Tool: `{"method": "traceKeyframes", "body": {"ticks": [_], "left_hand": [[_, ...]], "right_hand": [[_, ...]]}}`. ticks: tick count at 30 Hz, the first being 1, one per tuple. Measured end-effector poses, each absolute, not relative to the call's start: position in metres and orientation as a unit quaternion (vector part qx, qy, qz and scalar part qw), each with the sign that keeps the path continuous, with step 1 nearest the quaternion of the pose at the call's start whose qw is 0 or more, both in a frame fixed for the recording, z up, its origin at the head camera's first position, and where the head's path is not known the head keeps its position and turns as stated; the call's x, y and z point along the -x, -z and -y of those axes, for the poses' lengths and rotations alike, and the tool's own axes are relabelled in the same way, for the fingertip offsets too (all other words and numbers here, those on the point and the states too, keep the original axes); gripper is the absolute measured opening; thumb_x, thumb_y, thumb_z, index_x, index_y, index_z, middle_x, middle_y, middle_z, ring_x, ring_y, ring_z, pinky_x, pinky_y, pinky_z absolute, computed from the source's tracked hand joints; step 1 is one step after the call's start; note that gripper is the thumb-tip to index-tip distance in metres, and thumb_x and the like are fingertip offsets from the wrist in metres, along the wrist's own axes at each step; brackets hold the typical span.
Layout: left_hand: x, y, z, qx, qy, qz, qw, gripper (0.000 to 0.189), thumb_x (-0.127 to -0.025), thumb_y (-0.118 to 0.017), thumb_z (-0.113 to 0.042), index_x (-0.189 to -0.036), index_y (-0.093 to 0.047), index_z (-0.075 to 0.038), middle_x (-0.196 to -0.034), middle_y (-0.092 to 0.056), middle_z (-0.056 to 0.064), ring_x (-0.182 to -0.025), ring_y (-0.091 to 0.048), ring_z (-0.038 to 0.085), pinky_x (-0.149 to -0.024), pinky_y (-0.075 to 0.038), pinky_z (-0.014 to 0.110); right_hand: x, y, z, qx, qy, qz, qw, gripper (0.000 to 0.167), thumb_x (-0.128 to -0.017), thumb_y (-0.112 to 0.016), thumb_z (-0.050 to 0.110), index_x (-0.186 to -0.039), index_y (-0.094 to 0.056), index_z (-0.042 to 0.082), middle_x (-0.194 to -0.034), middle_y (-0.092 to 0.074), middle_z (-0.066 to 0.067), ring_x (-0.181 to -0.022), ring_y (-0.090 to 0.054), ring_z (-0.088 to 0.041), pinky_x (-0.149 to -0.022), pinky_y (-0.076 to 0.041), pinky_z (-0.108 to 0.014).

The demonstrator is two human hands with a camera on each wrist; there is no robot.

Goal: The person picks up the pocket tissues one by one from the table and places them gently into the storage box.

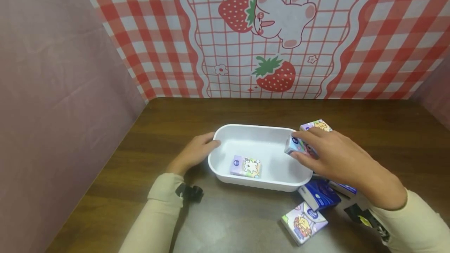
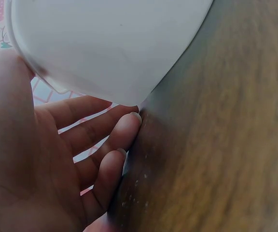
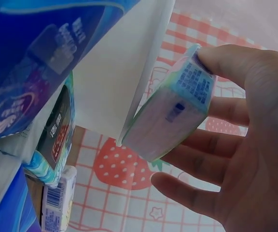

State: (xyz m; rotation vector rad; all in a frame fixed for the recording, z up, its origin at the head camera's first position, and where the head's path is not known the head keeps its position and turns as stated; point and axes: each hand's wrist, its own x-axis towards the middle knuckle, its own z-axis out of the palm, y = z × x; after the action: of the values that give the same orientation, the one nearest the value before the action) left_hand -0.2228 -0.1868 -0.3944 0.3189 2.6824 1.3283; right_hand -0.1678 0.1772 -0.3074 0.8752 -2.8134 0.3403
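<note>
A white plastic tub (image 1: 260,184) stands on the table, with a lilac tissue pack (image 1: 246,166) lying inside. At its left end my left hand (image 1: 195,152) holds the rim, thumb over the edge and fingers outside against the wall. My right hand (image 1: 334,161) pinches another tissue pack (image 3: 173,113) between thumb and fingers, above the tub's right end. In the right wrist view this pack is tilted, its light-blue printed end toward the thumb. Part of it is hidden by the fingers in the head view.
Right of the tub lie several more tissue packs: a dark blue one (image 1: 320,194), a lilac one (image 1: 304,221) in front, and another lilac one (image 1: 316,125) behind the right hand. A red-checked strawberry cloth (image 1: 158,42) hangs behind the wooden table (image 1: 140,167).
</note>
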Motion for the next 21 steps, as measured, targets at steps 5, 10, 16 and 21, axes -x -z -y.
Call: {"method": "traceKeyframes", "body": {"ticks": [5, 10, 16, 21], "left_hand": [[0.2223, 0.3942, 0.1864, -0.100, -0.441, -0.889, 0.068, 0.044, -0.100, -0.055, -0.038, -0.138, -0.061, -0.017, -0.116, -0.068, 0.001, -0.101, -0.062, 0.018, -0.096, -0.049, 0.044], [0.2225, 0.3964, 0.1881, -0.105, -0.443, -0.888, 0.065, 0.044, -0.100, -0.055, -0.037, -0.138, -0.061, -0.016, -0.117, -0.068, 0.002, -0.102, -0.062, 0.019, -0.097, -0.049, 0.045], [0.2230, 0.3984, 0.1894, -0.100, -0.445, -0.887, 0.070, 0.044, -0.100, -0.055, -0.038, -0.139, -0.060, -0.017, -0.120, -0.067, 0.001, -0.105, -0.062, 0.019, -0.099, -0.047, 0.046], [0.2240, 0.3987, 0.1888, -0.101, -0.446, -0.886, 0.073, 0.044, -0.100, -0.054, -0.038, -0.139, -0.060, -0.018, -0.119, -0.067, 0.001, -0.105, -0.061, 0.019, -0.099, -0.047, 0.047]], "right_hand": [[0.1667, 0.3061, -0.1764, -0.300, -0.116, 0.942, 0.092, 0.057, -0.094, -0.066, 0.050, -0.137, -0.061, 0.013, -0.128, -0.064, -0.018, -0.109, -0.064, -0.041, -0.085, -0.054, -0.060], [0.1658, 0.3065, -0.1745, -0.304, -0.128, 0.940, 0.091, 0.056, -0.094, -0.066, 0.050, -0.137, -0.062, 0.015, -0.127, -0.065, -0.015, -0.108, -0.065, -0.039, -0.083, -0.055, -0.059], [0.1656, 0.3086, -0.1729, -0.314, -0.123, 0.935, 0.109, 0.055, -0.092, -0.069, 0.047, -0.136, -0.063, 0.014, -0.126, -0.065, -0.016, -0.107, -0.065, -0.040, -0.083, -0.055, -0.058], [0.1651, 0.3107, -0.1725, -0.322, -0.117, 0.931, 0.128, 0.054, -0.091, -0.071, 0.046, -0.134, -0.064, 0.015, -0.121, -0.067, -0.014, -0.103, -0.067, -0.037, -0.082, -0.056, -0.056]]}}
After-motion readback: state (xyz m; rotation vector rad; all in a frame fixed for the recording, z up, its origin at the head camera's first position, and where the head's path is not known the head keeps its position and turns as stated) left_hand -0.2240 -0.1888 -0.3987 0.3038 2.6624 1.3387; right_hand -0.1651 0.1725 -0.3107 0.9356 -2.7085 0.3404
